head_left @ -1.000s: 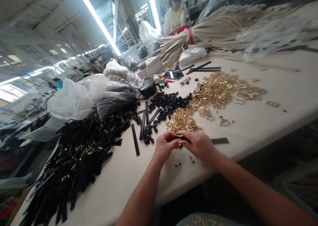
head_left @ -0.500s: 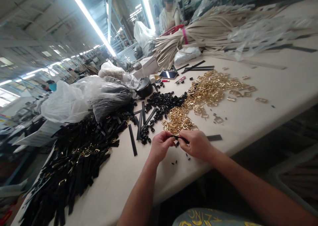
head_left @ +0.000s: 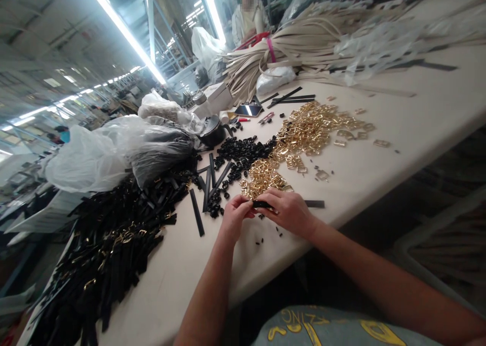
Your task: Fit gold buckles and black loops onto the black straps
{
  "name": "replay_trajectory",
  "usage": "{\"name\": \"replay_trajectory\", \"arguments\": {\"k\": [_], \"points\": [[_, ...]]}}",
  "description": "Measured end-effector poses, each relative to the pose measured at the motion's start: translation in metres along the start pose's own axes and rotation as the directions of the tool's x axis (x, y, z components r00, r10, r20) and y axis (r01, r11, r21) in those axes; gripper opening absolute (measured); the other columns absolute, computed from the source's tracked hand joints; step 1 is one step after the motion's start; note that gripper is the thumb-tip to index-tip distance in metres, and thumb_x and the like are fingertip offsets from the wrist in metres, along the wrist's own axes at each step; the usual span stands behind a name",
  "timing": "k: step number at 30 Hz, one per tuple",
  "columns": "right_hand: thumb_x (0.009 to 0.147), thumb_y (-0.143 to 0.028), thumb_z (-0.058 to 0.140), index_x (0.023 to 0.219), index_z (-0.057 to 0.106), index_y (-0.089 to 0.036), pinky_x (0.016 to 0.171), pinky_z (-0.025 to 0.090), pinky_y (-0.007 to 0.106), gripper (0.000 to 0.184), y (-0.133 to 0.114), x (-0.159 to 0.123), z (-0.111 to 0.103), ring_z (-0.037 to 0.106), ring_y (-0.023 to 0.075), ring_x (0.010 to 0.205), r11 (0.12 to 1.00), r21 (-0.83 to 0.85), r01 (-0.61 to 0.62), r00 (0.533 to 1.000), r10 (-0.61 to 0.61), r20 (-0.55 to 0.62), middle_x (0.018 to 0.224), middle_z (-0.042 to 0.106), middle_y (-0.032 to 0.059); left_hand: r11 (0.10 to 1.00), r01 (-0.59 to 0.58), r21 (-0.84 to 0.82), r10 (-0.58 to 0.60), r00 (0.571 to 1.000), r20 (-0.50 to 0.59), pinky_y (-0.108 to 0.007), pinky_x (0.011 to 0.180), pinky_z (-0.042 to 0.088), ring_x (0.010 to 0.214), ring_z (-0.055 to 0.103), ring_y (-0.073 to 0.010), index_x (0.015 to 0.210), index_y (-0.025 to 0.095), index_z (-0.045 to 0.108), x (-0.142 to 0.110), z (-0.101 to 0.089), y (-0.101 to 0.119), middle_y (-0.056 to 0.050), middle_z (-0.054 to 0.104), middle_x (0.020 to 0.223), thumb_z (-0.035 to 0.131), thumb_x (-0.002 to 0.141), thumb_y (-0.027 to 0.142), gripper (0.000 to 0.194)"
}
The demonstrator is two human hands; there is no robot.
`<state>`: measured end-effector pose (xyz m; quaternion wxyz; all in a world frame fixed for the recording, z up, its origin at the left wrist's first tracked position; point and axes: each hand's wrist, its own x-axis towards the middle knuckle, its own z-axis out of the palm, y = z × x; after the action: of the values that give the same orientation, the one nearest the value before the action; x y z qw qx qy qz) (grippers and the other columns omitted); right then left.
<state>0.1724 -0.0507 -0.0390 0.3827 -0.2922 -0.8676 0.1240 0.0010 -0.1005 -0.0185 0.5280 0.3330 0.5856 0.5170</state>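
Note:
Between my two hands is a short black strap (head_left: 261, 204), just in front of the gold buckles. My left hand (head_left: 237, 214) pinches its left end with thumb and fingers. My right hand (head_left: 286, 209) is closed on the strap farther right, the fingers laid along it. Whether a buckle or loop sits on the strap is hidden by the fingers. Another dark strip (head_left: 315, 203) lies on the table just beyond my right hand. Right behind my hands is the heap of gold buckles (head_left: 264, 176), with small black loops (head_left: 243, 153) beside it.
Black straps with gold buckles (head_left: 114, 255) are piled at the left, below plastic bags (head_left: 125, 148). A black mug (head_left: 212, 131), a phone (head_left: 248, 110) and a bundle of beige strips (head_left: 304, 42) lie farther back. A person (head_left: 246, 19) is behind the table.
My right hand's fingers have shifted along the strap, and more of the strap shows between my hands. The whole view has moved slightly.

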Motion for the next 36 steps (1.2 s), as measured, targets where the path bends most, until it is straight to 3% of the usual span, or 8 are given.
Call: {"name": "replay_trajectory", "arguments": {"k": [16,23,31,36], "points": [[0.077,-0.024,0.064,0.079,0.063,-0.018,0.061,0.038,0.025,0.007,-0.0003,0.0010,0.0054,0.063,0.0159,0.067,0.996,0.013,-0.092,0.996,0.092,-0.004,0.073,0.068,0.0008,0.995,0.053,-0.079,-0.053,0.999,0.001,-0.017,0.048,0.046,0.053,0.063,-0.0120,0.069,0.017,0.053,-0.0012,0.0035,0.0007,0.001,0.063,0.060,0.071,0.061,0.029,0.023],[0.079,-0.027,0.069,0.097,0.063,-0.018,0.067,0.042,0.025,0.021,0.0000,0.0037,0.0016,0.065,0.0160,0.076,0.995,0.066,-0.080,0.997,0.079,0.022,0.089,0.070,0.0021,0.986,0.094,-0.138,-0.088,0.995,0.049,-0.018,0.049,0.047,0.055,0.065,-0.0128,0.073,0.017,0.050,-0.0004,-0.0012,0.0013,0.000,0.064,0.063,0.069,0.065,0.029,0.024],[0.085,-0.037,0.068,0.095,0.065,-0.019,0.065,0.042,0.025,0.021,0.0030,0.0028,0.0047,0.066,0.0159,0.076,0.996,0.078,-0.049,0.999,0.047,0.025,0.087,0.070,0.0026,0.986,0.085,-0.145,-0.079,0.996,0.046,-0.018,0.052,0.051,0.053,0.062,-0.0093,0.073,0.017,0.050,-0.0012,0.0006,0.0018,0.004,0.060,0.062,0.070,0.064,0.028,0.024],[0.081,-0.022,0.065,0.091,0.066,-0.018,0.064,0.042,0.026,0.011,0.0037,0.0018,0.0072,0.065,0.0160,0.072,0.997,0.071,-0.037,0.999,0.036,0.009,0.082,0.070,0.0021,0.991,0.065,-0.115,-0.063,0.998,0.024,-0.019,0.050,0.051,0.055,0.065,-0.0117,0.072,0.017,0.049,0.0002,0.0018,0.0000,0.002,0.063,0.064,0.070,0.063,0.028,0.025]]}}
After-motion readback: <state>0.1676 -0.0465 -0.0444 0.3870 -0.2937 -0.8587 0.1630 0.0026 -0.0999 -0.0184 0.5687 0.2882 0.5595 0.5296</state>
